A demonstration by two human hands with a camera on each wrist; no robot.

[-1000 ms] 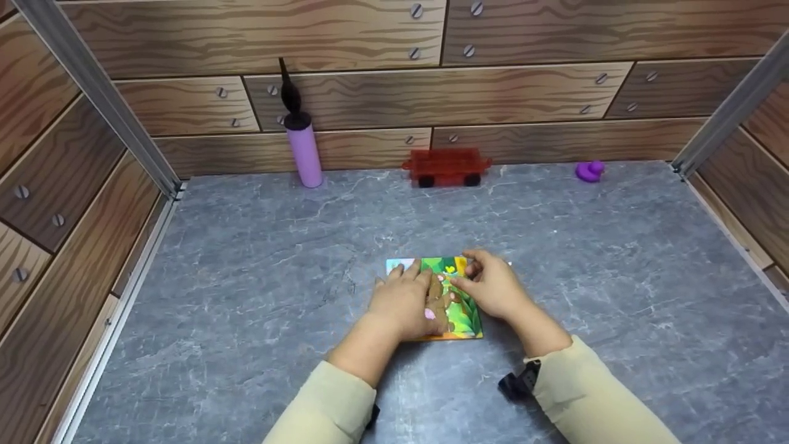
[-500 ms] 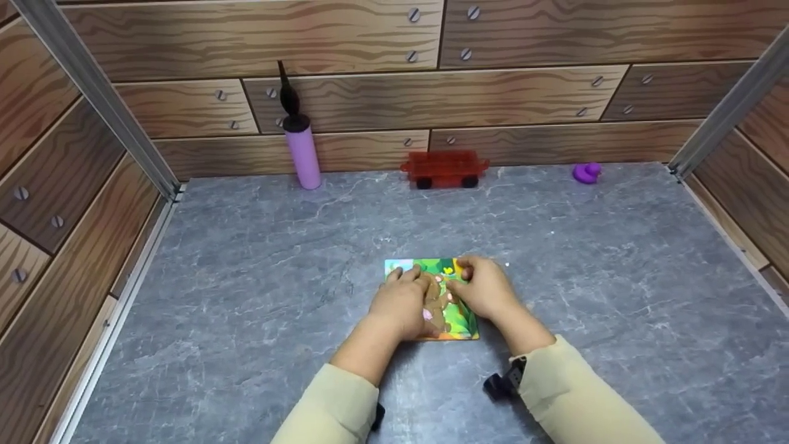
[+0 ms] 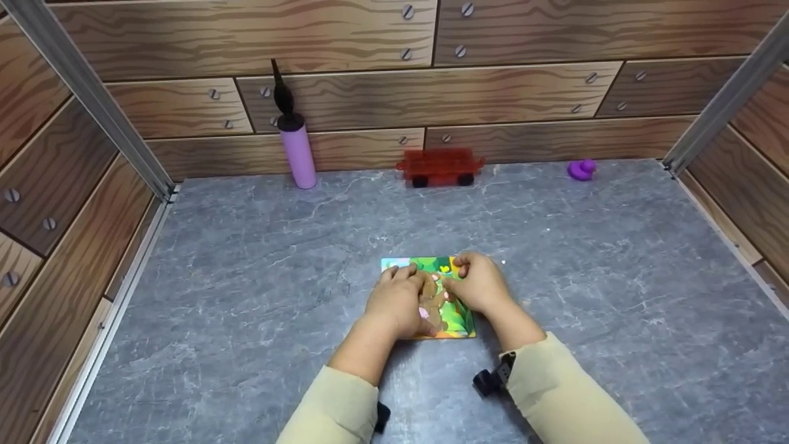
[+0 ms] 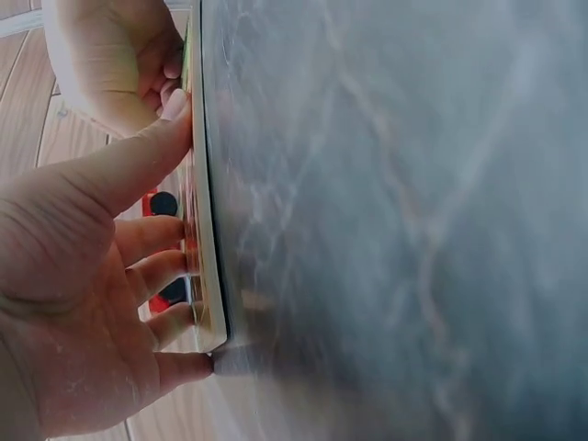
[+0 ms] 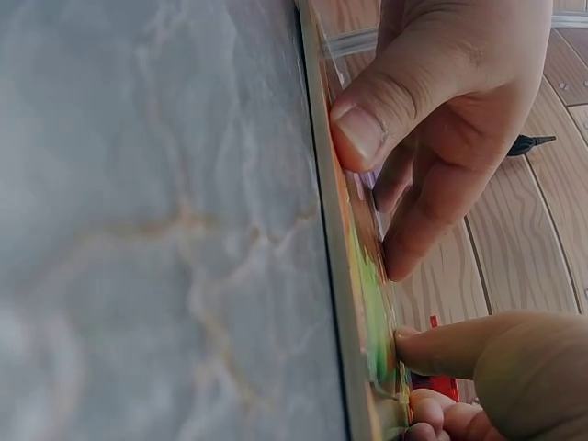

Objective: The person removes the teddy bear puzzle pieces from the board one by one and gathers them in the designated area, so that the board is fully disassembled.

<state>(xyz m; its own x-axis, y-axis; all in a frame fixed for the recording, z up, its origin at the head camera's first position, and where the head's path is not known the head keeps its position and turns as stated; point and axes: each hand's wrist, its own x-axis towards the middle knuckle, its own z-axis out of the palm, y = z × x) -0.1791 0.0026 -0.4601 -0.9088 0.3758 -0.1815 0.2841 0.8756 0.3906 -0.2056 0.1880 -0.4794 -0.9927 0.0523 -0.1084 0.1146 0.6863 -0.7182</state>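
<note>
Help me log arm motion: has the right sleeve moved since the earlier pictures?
Yes; in the head view, the right sleeve shifted left relative to the wagon.

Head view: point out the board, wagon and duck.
Board (image 3: 456,320): head view, green lower-right part.
Wagon (image 3: 439,165): head view, red side wall.
Duck (image 3: 580,171): head view, purple body.

Light is soft; the tabletop (image 4: 413,184) blurs in both wrist views.

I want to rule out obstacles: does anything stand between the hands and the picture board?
Nothing visible: the left hand rests on the picture board, and the right hand touches it near its far right corner. The red wagon stands apart, beyond it.
</note>
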